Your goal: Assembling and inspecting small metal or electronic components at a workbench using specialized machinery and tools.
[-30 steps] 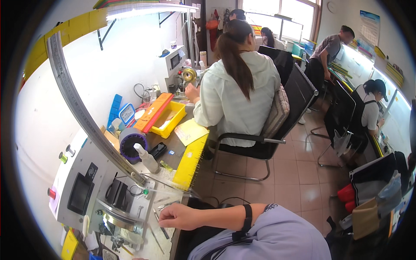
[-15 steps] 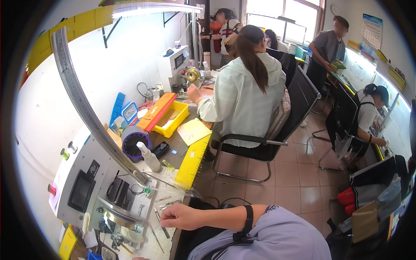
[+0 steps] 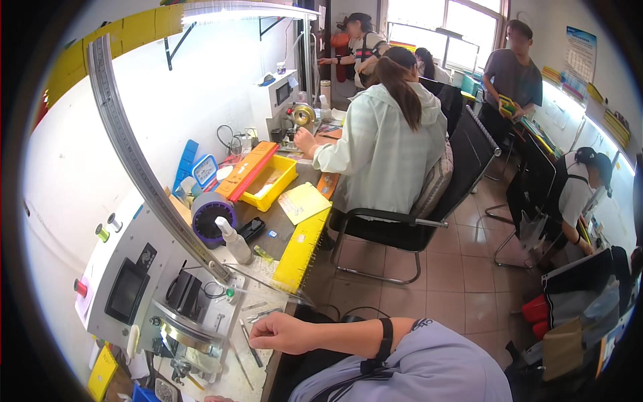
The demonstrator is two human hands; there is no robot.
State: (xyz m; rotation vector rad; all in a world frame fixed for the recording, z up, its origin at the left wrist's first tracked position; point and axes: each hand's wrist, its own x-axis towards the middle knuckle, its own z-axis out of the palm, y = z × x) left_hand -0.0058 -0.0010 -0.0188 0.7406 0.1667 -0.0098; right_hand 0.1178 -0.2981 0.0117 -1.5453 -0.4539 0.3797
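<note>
A person's bare right hand [image 3: 280, 333] rests over the front edge of a pale, scuffed desk [image 3: 231, 375], its fingers bent and drawn in narrowly toward the thumb; whether it pinches something small cannot be told. Of the left hand [image 3: 218, 399], only a sliver shows at the lower rim, so its grip cannot be told either.

Just beside the right hand, along that front edge, lies a slim, dark, straight rod [image 3: 256, 355]. A thinner rod [image 3: 242, 370] lies nearby, farther in on the desk.

Toward the desk's wall side stands a machine [image 3: 115, 281] with a smooth white metal housing, a flat dark screen [image 3: 127, 293] and a shiny, curved metal rim [image 3: 184, 333].

Farther along the desk are an upright, translucent plastic spray bottle [image 3: 236, 244], a round drum [image 3: 213, 221] with a ribbed purple ring, and a glossy yellow plastic tray [image 3: 284, 179] with a long, flat orange bar [image 3: 248, 173] tilted across it. A flat yellow strip [image 3: 301, 254] covers part of the front edge.
</note>
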